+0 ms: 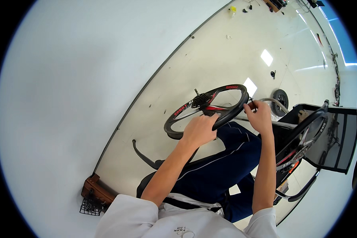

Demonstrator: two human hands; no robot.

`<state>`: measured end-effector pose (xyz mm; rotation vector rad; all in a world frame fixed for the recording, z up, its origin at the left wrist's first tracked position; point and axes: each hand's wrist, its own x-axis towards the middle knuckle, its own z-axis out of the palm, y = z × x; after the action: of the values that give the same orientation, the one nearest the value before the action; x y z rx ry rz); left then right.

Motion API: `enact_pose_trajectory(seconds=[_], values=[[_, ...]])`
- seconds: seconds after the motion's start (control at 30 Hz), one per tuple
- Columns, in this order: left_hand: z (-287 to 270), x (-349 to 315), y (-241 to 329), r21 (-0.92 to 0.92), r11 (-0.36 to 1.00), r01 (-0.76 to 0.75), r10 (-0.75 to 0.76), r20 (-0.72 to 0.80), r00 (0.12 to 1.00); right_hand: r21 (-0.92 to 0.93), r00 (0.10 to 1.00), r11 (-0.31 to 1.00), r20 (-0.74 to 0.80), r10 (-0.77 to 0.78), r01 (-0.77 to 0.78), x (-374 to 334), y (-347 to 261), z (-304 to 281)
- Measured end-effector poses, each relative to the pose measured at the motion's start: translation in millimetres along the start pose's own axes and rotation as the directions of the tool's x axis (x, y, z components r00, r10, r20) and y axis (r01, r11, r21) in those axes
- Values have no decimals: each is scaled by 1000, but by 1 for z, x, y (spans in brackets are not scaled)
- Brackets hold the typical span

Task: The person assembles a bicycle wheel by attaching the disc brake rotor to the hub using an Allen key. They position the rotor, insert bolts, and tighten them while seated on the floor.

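A small black bicycle wheel [173,131] with red accents and broad spokes is held tilted above my lap. Its cogs [200,100] and a protruding axle face up and away from me. My left hand [200,130] is closed on the near side of the rim, with the thumb lying along it. At the wheel's right edge, my right hand [260,116] pinches a thin dark piece [253,104] between thumb and fingers. That piece is too small to name, and I cannot tell whether it is joined to the wheel.
To my right, a second bicycle wheel [319,133] leans on a black chair [347,113]. A small tyred wheel [281,99] lies on the floor beyond. A brown box [97,190] with a black mesh basket [90,207] stands by the wall at lower left. Small parts dot the floor.
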<state>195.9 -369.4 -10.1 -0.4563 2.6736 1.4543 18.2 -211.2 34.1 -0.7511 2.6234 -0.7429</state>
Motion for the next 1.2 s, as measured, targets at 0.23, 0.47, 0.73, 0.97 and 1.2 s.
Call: enact_pose_trajectory(seconds=[0.23, 0.47, 0.73, 0.97, 1.2], values=[[30, 3, -54, 109, 993, 33, -47, 135, 990, 89, 930, 996, 368, -13, -22, 63, -35, 42], [42, 1, -71, 209, 977, -51, -27, 357, 934, 33, 813, 991, 570, -122, 126, 97, 19, 138], [43, 15, -76, 206, 978, -35, -59, 433, 899, -92, 728, 954, 668, -155, 287, 90, 41, 210], [31, 38, -71, 164, 983, -88, -1, 479, 878, -146, 673, 835, 671, -311, 530, 83, 68, 236], [30, 45, -71, 174, 977, -125, 14, 532, 846, -134, 648, 847, 707, -282, 515, 92, 67, 228]])
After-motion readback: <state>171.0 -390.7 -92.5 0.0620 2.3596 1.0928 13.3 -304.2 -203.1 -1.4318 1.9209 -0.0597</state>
